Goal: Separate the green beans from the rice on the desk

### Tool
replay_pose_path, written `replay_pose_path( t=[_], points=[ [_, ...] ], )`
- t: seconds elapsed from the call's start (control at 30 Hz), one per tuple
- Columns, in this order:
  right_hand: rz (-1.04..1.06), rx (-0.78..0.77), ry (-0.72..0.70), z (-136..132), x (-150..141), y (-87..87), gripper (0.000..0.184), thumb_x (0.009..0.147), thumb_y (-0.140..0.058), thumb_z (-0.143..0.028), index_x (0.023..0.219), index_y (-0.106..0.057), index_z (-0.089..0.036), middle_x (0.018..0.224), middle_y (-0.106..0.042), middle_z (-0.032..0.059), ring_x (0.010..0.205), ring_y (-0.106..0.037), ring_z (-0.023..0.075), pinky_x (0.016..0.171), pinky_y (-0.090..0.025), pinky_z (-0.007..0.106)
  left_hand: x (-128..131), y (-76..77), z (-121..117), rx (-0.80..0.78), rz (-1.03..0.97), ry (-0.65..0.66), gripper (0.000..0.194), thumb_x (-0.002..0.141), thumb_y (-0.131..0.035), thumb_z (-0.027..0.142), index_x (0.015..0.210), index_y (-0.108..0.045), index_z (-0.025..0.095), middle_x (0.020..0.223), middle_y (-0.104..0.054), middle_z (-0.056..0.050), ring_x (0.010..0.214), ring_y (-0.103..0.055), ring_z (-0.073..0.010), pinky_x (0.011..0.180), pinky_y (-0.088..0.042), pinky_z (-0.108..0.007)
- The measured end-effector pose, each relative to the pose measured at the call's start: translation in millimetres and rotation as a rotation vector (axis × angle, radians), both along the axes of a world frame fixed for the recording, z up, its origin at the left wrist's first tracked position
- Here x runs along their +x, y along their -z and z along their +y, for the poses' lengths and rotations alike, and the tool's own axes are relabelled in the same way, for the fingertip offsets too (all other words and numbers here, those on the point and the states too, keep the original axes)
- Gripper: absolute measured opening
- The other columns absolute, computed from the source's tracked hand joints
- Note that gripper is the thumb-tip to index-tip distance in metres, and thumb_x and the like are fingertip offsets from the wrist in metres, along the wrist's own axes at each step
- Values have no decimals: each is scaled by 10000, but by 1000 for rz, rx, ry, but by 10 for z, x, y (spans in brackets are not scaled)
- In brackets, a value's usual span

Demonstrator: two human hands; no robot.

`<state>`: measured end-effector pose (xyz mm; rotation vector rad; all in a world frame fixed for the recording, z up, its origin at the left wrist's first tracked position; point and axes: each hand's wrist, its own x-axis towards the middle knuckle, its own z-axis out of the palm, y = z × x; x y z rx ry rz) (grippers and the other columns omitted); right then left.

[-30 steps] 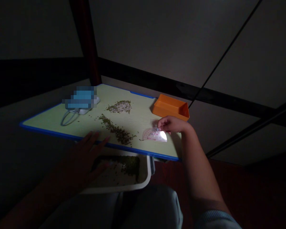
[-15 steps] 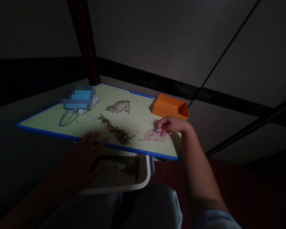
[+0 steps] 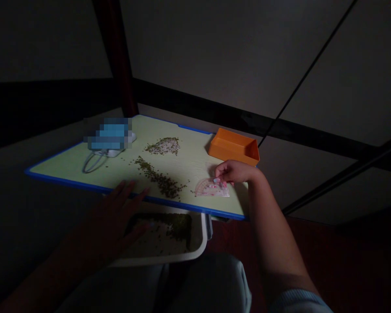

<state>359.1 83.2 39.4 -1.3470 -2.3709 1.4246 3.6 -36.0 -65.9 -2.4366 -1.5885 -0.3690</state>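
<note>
Pinched in the fingers of my right hand (image 3: 235, 172) is a clear pink protractor (image 3: 207, 188), held at or just over the right part of the pale board (image 3: 192, 163). Left of it lies a strip of small dark and greenish grains (image 3: 164, 182). Behind that strip is a second pile, of whitish grains (image 3: 165, 146) ringed with green ones. My left hand (image 3: 117, 213) is in shadow at the board's front edge, with fingers spread and nothing visible in them. Below the edge sits a white-rimmed bin (image 3: 200, 243) with more dark green grains inside.
An orange open tray (image 3: 233, 145) stands at the board's back right corner. At the back left is a blurred-out blue device (image 3: 111, 134) on a white base with a looped cord (image 3: 91, 163). Cabinet panels rise behind the board.
The protractor has shifted slightly toward me and tilted in my right hand. My left hand and both grain piles look unchanged.
</note>
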Motion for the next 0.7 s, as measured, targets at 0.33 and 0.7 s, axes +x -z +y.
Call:
replay_pose_path(
  t=[0.33, 0.7],
  points=[
    [-10, -65, 42, 17, 23, 47, 89, 718, -637, -220, 700, -598, -142, 543, -625, -23, 451, -528, 63, 445, -379, 190, 23, 15, 22, 15, -38, 6, 734, 784, -391, 634, 1420, -245, 298, 1519, -285, -123, 1422, -205, -303, 1063, -362, -516],
    [24, -83, 16, -27, -26, -2, 89, 716, -648, -214, 700, -598, -142, 543, -620, -34, 453, -521, 52, 462, -387, 184, 26, -36, 3, -40, -72, -9, 732, 771, -420, 632, 1402, -303, 281, 1539, -253, -105, 1425, -188, -302, 1095, -324, -506]
  ],
)
